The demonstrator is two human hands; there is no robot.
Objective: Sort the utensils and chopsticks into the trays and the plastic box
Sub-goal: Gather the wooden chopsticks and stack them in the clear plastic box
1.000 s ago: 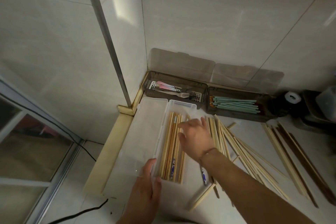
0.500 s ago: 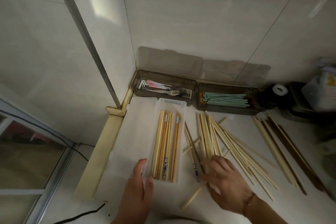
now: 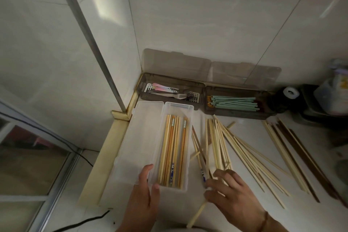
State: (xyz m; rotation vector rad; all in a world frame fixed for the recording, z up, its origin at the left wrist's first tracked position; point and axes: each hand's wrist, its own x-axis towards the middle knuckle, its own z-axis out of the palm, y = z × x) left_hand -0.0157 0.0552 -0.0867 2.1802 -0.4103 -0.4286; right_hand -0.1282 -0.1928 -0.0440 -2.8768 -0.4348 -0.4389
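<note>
A clear plastic box (image 3: 188, 111) lies open on the counter, its lid (image 3: 143, 137) flat to the left, with several wooden chopsticks (image 3: 171, 149) inside. My left hand (image 3: 144, 198) holds the box's near end between thumb and forefinger. Loose pale chopsticks (image 3: 218, 143) fan out to the right of the box. My right hand (image 3: 233, 196) is curled over their near ends, fingertips pinching a blue-printed chopstick (image 3: 203, 174). A brown tray (image 3: 150, 79) at the back holds forks (image 3: 178, 96). The tray (image 3: 235, 114) beside it holds green chopsticks (image 3: 233, 102).
Long pale and dark brown chopsticks (image 3: 301, 156) lie at the right. One pale chopstick (image 3: 197, 214) lies near me. A black tape roll (image 3: 291, 93) and containers (image 3: 331, 100) stand at the back right. The counter's left edge (image 3: 105, 156) drops toward a floor cable (image 3: 81, 224).
My right hand has left the plastic box and come down to the near ends of the loose chopsticks. My left hand has stayed at the box's near end.
</note>
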